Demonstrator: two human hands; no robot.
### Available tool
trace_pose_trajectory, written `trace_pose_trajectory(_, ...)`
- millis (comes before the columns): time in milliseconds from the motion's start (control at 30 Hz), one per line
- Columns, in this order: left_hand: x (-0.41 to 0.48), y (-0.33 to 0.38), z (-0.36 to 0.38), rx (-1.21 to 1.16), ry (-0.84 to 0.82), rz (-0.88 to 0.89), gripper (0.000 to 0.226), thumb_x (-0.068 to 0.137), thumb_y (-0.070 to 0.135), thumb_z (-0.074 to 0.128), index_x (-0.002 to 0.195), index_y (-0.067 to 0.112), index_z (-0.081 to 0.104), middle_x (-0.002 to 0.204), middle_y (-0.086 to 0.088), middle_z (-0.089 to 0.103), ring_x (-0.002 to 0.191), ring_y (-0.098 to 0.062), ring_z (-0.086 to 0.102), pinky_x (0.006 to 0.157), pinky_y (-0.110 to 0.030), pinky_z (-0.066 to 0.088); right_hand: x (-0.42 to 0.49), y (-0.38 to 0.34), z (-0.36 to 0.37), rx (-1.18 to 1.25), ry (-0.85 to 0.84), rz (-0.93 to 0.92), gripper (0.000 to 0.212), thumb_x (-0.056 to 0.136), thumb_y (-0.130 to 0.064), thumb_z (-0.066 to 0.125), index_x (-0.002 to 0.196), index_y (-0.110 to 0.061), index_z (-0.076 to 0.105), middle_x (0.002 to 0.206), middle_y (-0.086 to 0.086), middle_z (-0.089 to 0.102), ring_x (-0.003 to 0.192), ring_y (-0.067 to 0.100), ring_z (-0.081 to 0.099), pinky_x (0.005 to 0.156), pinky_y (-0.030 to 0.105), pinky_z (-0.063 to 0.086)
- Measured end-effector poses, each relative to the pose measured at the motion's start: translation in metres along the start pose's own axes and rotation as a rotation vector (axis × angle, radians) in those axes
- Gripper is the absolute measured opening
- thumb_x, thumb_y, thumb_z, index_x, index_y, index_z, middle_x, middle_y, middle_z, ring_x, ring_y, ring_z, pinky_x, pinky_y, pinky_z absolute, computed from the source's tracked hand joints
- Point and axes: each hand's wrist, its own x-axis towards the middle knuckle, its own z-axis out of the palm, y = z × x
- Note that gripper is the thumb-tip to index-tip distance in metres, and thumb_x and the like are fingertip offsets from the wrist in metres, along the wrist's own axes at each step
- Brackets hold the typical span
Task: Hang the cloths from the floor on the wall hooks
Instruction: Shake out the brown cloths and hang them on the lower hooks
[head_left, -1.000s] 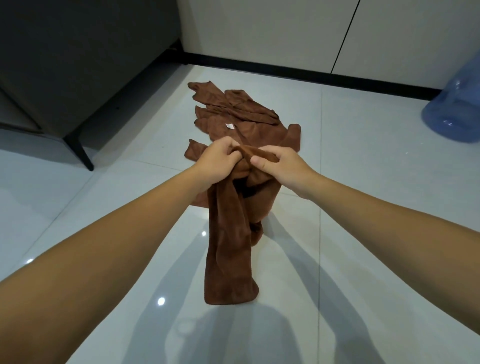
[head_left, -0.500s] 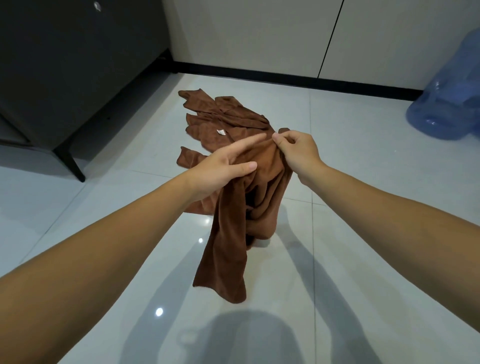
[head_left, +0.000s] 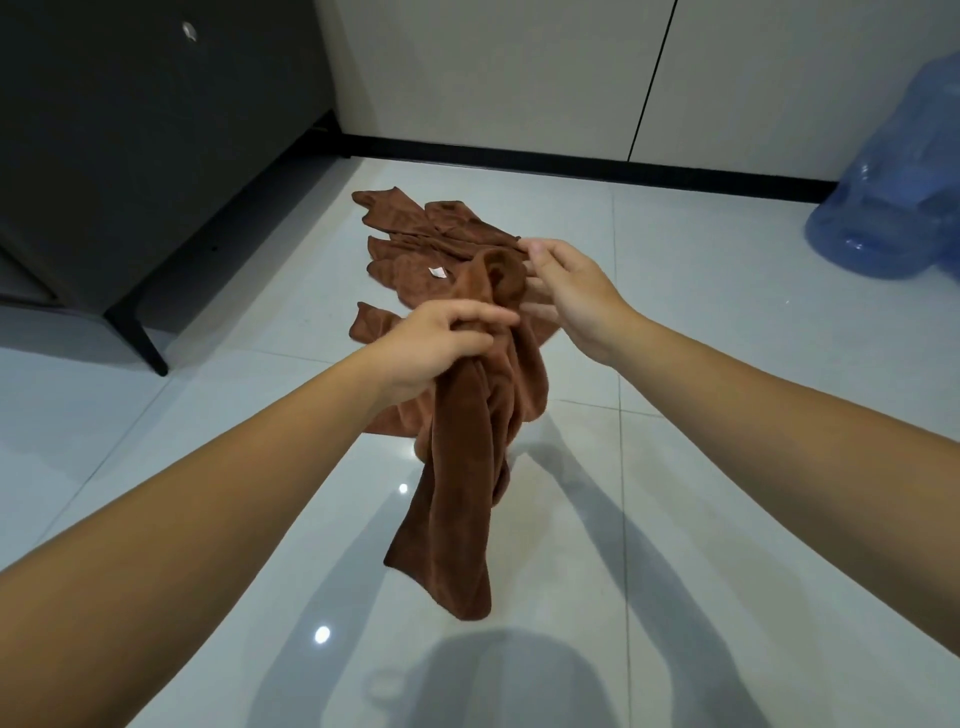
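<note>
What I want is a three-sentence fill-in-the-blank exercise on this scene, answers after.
The left hand grips a hanging ____ cloth.
More cloths lie on the tiled ____.
The water jug at the right is ____.
Answers: brown, floor, blue.

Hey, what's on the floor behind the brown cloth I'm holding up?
More brown cloths lie in a heap on the floor tiles, one showing a white tag. The held cloth covers the heap's near part.
</note>
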Motion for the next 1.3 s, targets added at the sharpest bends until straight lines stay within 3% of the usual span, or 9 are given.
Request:
trace_pose_trajectory(100, 0.006, 0.008, -0.009, -0.330, 0.202, 0.015, 0.034, 0.093, -0.008, 0.050, 0.116, 0.010, 0.067, 0.114, -0.014, 0.067, 0.092, -0.018, 0.069, 0.084, -0.025, 0.055, -0.012, 0.006, 0.003, -0.188, -0.024, -0.042, 0.032, 0.101, -0.043, 0.044, 0.128, -0.031, 0.053, 0.116, -0.011, 0.057, 0.111, 0.009, 0.056, 0.091, 0.029, 0.049)
trace_pose_trajectory(233, 0.010, 0.020, -0.014, -0.492, 0.372, 0.038, 0.039, 0.093, -0.011, 0.043, 0.118, 0.008, 0.067, 0.112, -0.019, 0.067, 0.093, -0.024, 0.069, 0.087, -0.030, 0.056, -0.027, 0.020, 0.011, -0.240, -0.145, -0.040, 0.031, 0.098, -0.046, 0.048, 0.127, -0.034, 0.052, 0.096, -0.008, 0.058, 0.086, 0.010, 0.058, 0.080, 0.031, 0.052)
trace_pose_trajectory(500, 0.006, 0.049, -0.012, -0.747, 0.466, 0.108, 0.041, 0.094, -0.013, 0.042, 0.124, 0.006, 0.064, 0.113, -0.016, 0.066, 0.095, -0.025, 0.071, 0.080, -0.029, 0.058, -0.038, 0.039, 0.013, -0.365, -0.139, -0.047, 0.058, 0.096, -0.046, 0.051, 0.147, -0.033, 0.029, 0.130, -0.014, 0.050, 0.107, 0.004, 0.055, 0.086, 0.015, 0.043)
trace_pose_trajectory(600, 0.004, 0.060, -0.013, -0.811, 0.449, 0.153, 0.041, 0.093, -0.013, 0.042, 0.124, 0.005, 0.062, 0.115, -0.018, 0.064, 0.095, -0.026, 0.071, 0.085, -0.032, 0.057, -0.036, 0.038, 0.010, -0.367, -0.092, -0.012, 0.068, 0.097, -0.047, 0.050, 0.153, -0.032, 0.016, 0.152, -0.003, 0.036, 0.131, 0.017, 0.045, 0.094, 0.022, 0.036)
trace_pose_trajectory(733, 0.003, 0.070, -0.017, -0.870, 0.412, 0.208, 0.042, 0.094, -0.013, 0.040, 0.126, 0.005, 0.060, 0.089, -0.012, 0.073, 0.087, -0.023, 0.071, 0.084, -0.031, 0.057, -0.033, 0.040, 0.011, -0.300, -0.102, 0.100, 0.067, 0.098, -0.050, 0.043, 0.154, -0.032, 0.009, 0.157, 0.001, 0.029, 0.136, 0.023, 0.040, 0.103, 0.031, 0.038)
trace_pose_trajectory(867, 0.001, 0.073, -0.019, -0.890, 0.425, 0.221, 0.042, 0.093, -0.013, 0.041, 0.126, 0.005, 0.060, 0.093, -0.014, 0.071, 0.091, -0.025, 0.071, 0.085, -0.032, 0.057, -0.034, 0.052, 0.019, -0.209, -0.091, 0.220, 0.066, 0.097, -0.053, 0.044, 0.153, -0.032, 0.016, 0.154, 0.002, 0.035, 0.134, 0.026, 0.044, 0.103, 0.040, 0.045)
trace_pose_trajectory(1000, 0.002, 0.067, -0.025, -0.845, 0.475, 0.213, 0.043, 0.093, -0.014, 0.042, 0.127, 0.005, 0.060, 0.108, -0.017, 0.065, 0.094, -0.026, 0.071, 0.086, -0.033, 0.057, -0.027, 0.054, 0.018, 0.051, -0.037, 0.162, 0.050, 0.096, -0.037, 0.057, 0.143, -0.030, 0.040, 0.121, 0.006, 0.066, 0.111, 0.020, 0.064, 0.098, 0.041, 0.052)
trace_pose_trajectory(1133, 0.003, 0.054, -0.042, -0.715, 0.577, 0.156, 0.043, 0.092, -0.014, 0.044, 0.124, 0.009, 0.063, 0.119, -0.015, 0.061, 0.091, -0.021, 0.072, 0.082, -0.029, 0.057, -0.019, 0.041, 0.011, 0.250, -0.029, 0.159, 0.027, 0.096, -0.030, 0.059, 0.121, -0.021, 0.064, 0.121, 0.004, 0.066, 0.113, 0.018, 0.063, 0.100, 0.033, 0.050)
trace_pose_trajectory(1300, 0.018, 0.066, -0.068, -0.587, 0.631, 0.059, 0.044, 0.092, -0.013, 0.045, 0.119, 0.013, 0.068, 0.123, -0.012, 0.059, 0.096, -0.021, 0.071, 0.085, -0.032, 0.057, 0.004, -0.012, -0.023, 0.408, 0.019, 0.167, 0.019, 0.092, -0.024, 0.064, 0.109, -0.016, 0.069, 0.117, 0.008, 0.068, 0.104, 0.018, 0.066, 0.091, 0.029, 0.054)
